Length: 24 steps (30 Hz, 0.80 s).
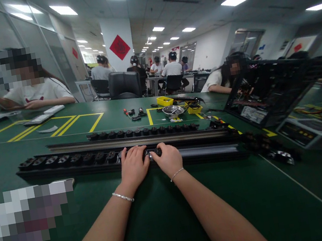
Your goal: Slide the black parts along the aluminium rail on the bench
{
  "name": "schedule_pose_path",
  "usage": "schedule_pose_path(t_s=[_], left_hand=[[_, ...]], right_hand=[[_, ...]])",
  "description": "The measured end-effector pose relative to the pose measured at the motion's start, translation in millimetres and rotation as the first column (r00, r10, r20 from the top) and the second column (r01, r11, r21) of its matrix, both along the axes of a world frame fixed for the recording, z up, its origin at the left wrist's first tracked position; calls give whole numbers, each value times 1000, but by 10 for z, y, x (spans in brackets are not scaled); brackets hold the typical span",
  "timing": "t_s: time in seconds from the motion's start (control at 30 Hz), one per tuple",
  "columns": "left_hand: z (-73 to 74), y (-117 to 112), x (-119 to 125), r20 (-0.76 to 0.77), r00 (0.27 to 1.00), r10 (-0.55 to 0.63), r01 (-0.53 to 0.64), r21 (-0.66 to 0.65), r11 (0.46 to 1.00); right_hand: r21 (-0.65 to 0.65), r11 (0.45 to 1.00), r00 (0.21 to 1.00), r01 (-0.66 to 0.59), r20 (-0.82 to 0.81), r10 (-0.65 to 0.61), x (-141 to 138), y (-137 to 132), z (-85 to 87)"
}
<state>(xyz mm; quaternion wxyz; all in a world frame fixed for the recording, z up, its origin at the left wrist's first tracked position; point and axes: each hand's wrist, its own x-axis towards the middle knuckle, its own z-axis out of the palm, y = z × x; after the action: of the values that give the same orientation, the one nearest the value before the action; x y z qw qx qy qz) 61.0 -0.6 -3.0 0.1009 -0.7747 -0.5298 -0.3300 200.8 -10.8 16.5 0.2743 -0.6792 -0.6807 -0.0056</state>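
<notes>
A long black power strip housing (pixel 210 151) lies across the table in front of me, its left part filled with a row of black socket modules (pixel 76 159). My left hand (pixel 134 162) is curled over the row near the middle, gripping the strip, with its thumb toward my right hand. In a pinch, my right hand (pixel 167 158) holds a small black socket module (pixel 158 151) at the end of the row. The fingers partly hide this piece. To the right of it the channel shows a bare grey surface.
Behind lie a metal rail (pixel 152 139) and another row of socket modules (pixel 144 131). Farther back are a metal bowl (pixel 173 110), a yellow bin (pixel 165 101) and cables. An open computer case (pixel 273 88) stands at right. Co-workers sit across the table. A blurred packet (pixel 25 219) lies left.
</notes>
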Motion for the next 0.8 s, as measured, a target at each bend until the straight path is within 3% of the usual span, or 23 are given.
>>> schedule_pose_path(t_s=[0.8], left_hand=[[-1,3,-6,-1,1000,-2,2,-5,1000]], right_hand=[[-75,991,994,111,7,-111,96,25,22]])
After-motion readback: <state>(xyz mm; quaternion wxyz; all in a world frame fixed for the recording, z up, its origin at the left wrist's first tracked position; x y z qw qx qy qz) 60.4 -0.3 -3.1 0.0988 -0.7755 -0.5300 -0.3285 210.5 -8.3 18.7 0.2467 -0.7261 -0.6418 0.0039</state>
